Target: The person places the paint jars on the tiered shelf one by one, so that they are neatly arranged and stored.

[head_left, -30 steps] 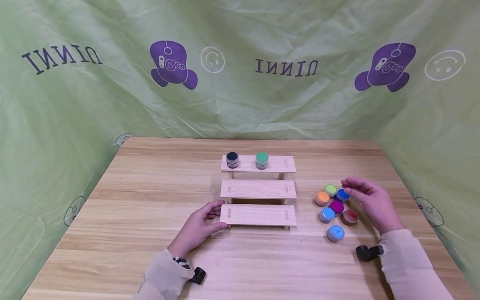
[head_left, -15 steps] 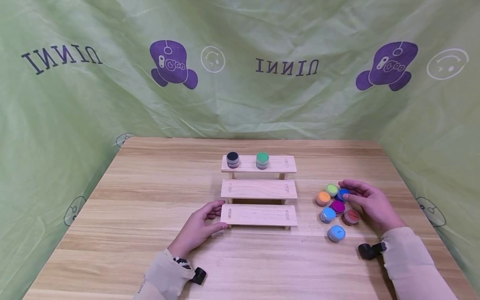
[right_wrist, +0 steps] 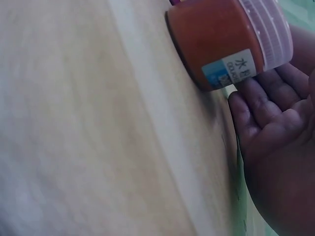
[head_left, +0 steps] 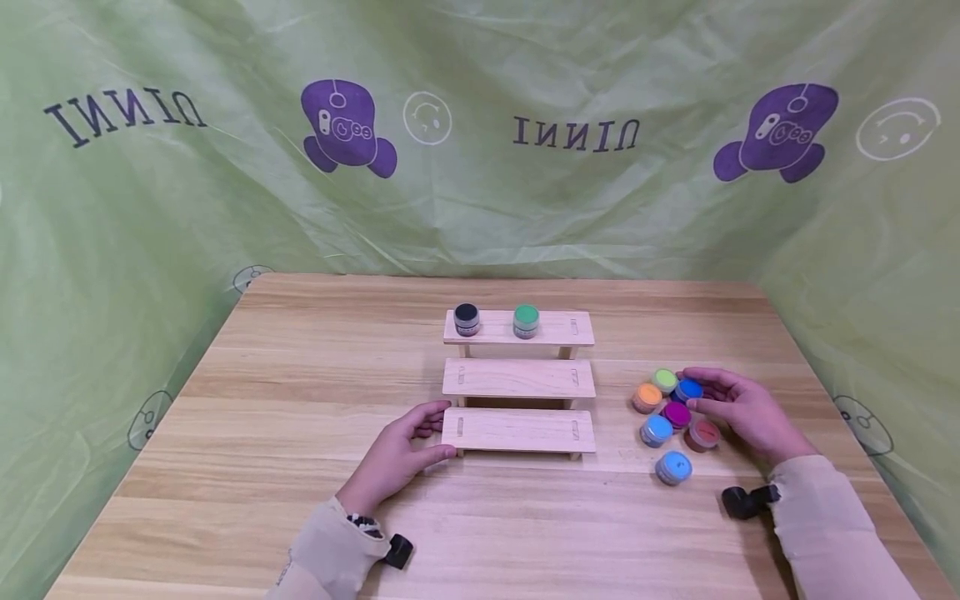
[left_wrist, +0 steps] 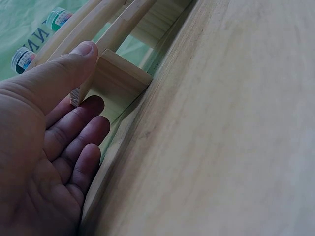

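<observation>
Currently, the wooden rack (head_left: 517, 377) is being held at its lowest step's left end by the left hand (head_left: 397, 456), its thumb at the front corner, its fingers loosely curled behind. Right of it, on the table (head_left: 300, 375), the dark blue jar (head_left: 687, 389) is being enclosed by the right hand (head_left: 746, 411), its thumb and fingers curved round; how firmly cannot be told. A black jar (head_left: 467, 320) and a green jar (head_left: 527, 322) are being borne by the top step.
</observation>
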The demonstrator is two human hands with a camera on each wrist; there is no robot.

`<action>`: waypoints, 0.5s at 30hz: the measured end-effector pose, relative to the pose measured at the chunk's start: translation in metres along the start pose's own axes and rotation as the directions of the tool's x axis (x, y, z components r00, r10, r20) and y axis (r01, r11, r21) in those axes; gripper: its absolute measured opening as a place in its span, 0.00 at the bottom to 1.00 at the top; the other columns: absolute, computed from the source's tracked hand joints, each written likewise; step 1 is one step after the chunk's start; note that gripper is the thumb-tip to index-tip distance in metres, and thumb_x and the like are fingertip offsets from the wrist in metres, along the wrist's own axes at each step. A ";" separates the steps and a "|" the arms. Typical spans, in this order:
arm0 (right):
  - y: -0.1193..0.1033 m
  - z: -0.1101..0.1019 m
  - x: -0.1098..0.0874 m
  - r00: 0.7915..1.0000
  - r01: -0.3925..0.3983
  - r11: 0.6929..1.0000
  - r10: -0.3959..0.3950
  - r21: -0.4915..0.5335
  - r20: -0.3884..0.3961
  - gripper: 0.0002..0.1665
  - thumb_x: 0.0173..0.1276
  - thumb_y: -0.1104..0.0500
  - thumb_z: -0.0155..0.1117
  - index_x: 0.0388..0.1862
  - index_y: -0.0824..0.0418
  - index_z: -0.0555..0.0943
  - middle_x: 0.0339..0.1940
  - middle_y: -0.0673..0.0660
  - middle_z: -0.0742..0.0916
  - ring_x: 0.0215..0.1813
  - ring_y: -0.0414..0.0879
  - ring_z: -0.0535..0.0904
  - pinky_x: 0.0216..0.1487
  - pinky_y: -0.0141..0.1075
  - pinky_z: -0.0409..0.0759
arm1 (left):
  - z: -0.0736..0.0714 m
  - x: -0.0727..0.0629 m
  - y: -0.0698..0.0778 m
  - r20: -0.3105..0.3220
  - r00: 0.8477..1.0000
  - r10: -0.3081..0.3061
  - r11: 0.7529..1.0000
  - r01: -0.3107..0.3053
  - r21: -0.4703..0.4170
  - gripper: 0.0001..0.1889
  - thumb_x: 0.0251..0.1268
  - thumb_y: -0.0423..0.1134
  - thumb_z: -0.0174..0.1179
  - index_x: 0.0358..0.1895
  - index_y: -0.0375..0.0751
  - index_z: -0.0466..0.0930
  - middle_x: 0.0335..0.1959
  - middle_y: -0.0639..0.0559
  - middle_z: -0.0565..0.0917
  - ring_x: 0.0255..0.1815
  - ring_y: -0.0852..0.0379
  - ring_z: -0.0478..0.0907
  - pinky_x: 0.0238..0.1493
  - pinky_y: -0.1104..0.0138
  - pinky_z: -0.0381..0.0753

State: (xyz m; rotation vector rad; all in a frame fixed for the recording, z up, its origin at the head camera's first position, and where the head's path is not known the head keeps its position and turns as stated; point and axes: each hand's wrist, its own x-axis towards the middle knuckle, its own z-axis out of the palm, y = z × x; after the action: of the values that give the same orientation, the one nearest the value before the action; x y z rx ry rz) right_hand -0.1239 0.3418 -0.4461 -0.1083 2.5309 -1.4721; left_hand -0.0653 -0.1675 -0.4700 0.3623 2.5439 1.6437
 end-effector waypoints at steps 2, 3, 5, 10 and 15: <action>0.000 0.000 0.000 1.000 -0.006 1.000 0.006 -0.004 -0.002 0.38 0.69 0.51 0.70 0.71 0.66 0.70 0.57 0.39 0.80 0.53 0.26 0.75 0.52 0.19 0.74 | 0.000 0.000 0.001 -0.001 1.000 -0.001 1.000 0.001 0.001 0.34 0.54 0.40 0.76 0.66 0.42 0.75 0.53 0.51 0.84 0.55 0.52 0.79 0.59 0.61 0.78; -0.001 0.000 0.000 1.000 -0.009 1.000 0.009 -0.006 -0.004 0.38 0.68 0.51 0.70 0.71 0.65 0.70 0.57 0.39 0.80 0.53 0.26 0.75 0.51 0.18 0.74 | 0.000 0.000 0.001 0.000 1.000 0.000 1.000 0.000 0.003 0.34 0.54 0.40 0.76 0.67 0.41 0.75 0.53 0.51 0.83 0.55 0.52 0.79 0.59 0.61 0.78; -0.001 0.001 -0.001 1.000 -0.011 1.000 0.011 -0.007 -0.009 0.37 0.68 0.51 0.71 0.71 0.65 0.71 0.57 0.40 0.80 0.52 0.26 0.75 0.51 0.18 0.74 | 0.000 0.000 0.001 0.002 1.000 0.001 1.000 -0.001 0.004 0.34 0.54 0.40 0.76 0.67 0.41 0.75 0.53 0.51 0.83 0.55 0.52 0.79 0.59 0.62 0.78; -0.002 0.004 -0.003 1.000 -0.010 1.000 0.010 0.009 -0.027 0.37 0.68 0.51 0.71 0.70 0.65 0.72 0.55 0.38 0.80 0.52 0.27 0.76 0.50 0.19 0.75 | 0.000 0.000 0.001 0.004 1.000 0.006 1.000 -0.006 0.006 0.35 0.54 0.40 0.76 0.67 0.41 0.75 0.52 0.51 0.84 0.54 0.53 0.79 0.59 0.63 0.78; -0.005 0.006 -0.003 0.998 -0.021 0.999 0.023 0.033 -0.053 0.36 0.68 0.51 0.71 0.69 0.65 0.72 0.51 0.36 0.81 0.50 0.29 0.77 0.49 0.21 0.78 | 0.000 0.000 0.000 0.003 1.000 0.008 1.000 -0.008 0.005 0.35 0.55 0.41 0.76 0.67 0.41 0.75 0.52 0.51 0.84 0.54 0.53 0.79 0.59 0.63 0.78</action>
State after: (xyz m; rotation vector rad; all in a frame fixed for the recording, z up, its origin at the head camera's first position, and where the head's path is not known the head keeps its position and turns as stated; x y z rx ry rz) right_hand -0.1197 0.3349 -0.4439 -0.0369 2.5402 -1.5264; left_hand -0.0656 -0.1676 -0.4702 0.3757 2.5482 1.6379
